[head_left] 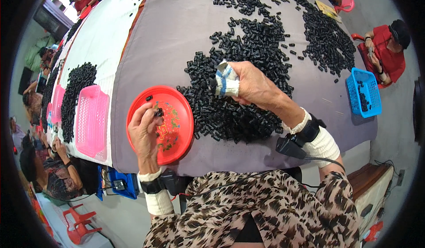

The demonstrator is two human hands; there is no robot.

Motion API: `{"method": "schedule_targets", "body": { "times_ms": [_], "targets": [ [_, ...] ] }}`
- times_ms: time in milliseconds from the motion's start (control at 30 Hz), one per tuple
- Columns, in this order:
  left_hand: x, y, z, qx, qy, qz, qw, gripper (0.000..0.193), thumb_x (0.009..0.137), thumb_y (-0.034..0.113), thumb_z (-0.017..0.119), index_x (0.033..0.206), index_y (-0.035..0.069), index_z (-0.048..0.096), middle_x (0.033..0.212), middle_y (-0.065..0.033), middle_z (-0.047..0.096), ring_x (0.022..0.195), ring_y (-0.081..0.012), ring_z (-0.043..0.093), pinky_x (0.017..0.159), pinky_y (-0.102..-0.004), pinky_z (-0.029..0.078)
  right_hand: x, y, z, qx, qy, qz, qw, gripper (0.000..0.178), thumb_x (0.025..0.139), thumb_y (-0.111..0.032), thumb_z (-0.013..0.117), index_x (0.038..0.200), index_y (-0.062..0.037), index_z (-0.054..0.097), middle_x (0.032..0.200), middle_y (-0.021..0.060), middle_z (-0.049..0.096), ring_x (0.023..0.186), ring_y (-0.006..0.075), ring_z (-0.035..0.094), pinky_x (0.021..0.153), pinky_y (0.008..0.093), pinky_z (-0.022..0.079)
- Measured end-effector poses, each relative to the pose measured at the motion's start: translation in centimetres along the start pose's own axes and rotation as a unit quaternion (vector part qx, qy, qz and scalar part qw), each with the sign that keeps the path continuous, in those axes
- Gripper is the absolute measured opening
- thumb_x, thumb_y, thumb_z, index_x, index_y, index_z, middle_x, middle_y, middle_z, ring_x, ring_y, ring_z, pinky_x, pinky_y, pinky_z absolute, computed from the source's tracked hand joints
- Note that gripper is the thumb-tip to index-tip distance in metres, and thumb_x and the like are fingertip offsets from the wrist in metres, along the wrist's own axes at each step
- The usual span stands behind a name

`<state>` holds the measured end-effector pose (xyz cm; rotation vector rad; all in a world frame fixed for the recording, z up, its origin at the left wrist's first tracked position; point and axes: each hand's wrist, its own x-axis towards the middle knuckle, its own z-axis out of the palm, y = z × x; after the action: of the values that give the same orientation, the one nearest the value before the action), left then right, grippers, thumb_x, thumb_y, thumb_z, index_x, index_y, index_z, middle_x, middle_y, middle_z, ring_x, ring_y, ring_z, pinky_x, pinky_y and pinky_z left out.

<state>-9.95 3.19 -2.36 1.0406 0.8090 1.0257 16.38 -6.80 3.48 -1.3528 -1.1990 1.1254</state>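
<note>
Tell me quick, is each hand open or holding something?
Left hand: pinching a small black piece.
Right hand: closed, white-and-blue wrapping at fingers; can't tell what's held.

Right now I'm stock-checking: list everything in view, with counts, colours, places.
Cloths: two, grey centre and white left
Small parts: uncountable, black, on cloths
Plates: at least two, red, nearest beside parts
Baskets: two, pink, left
Basket: one, blue, right cloth edge
Bins: uncounted, blue, lower left
Chairs: several, red, background
People: several, varied clothing, around cloths
Top: one, patterned, lower centre
Wrist devices: two, black, wrists
Left hand: one, bare, over plate
Right hand: one, with white material, over parts
</note>
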Motion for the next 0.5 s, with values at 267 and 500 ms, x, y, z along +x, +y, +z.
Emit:
{"method": "schedule_targets", "body": {
  "times_ms": [267, 500],
  "targets": [
    [-0.1, -2.7, 3.3, 0.282, -0.109, 0.019, 0.953, 0.021, 0.078, 0.008, 0.065, 0.099, 0.001, 0.062, 0.086, 0.0003, 0.06, 0.075, -0.0079, 0.055, 0.066, -0.0227, 0.044, -1.8, 2.7, -4.1, 0.045, 0.08, 0.055, 0.994, 0.008, 0.082, -0.007, 0.045, 0.076, -0.0045, 0.051, 0.052, -0.0023, 0.043, 0.039, 0.0029, 0.039, 0.031, 0.0189, 0.027],
    [0.1, -9.1, 14.0, 0.451, -0.269, 0.204, 0.827, 0.024, 0.073, 0.016, 0.071, 0.091, 0.003, 0.062, 0.072, -0.0055, 0.051, 0.06, -0.0151, 0.052, 0.056, -0.028, 0.044, -3.7, 3.5, -6.2, -0.003, 0.125, 0.088, 0.988, 0.012, 0.074, 0.0, 0.037, 0.073, -0.0017, 0.049, 0.053, 0.0006, 0.046, 0.038, 0.0054, 0.04, 0.031, 0.0206, 0.029]
  ]
}}
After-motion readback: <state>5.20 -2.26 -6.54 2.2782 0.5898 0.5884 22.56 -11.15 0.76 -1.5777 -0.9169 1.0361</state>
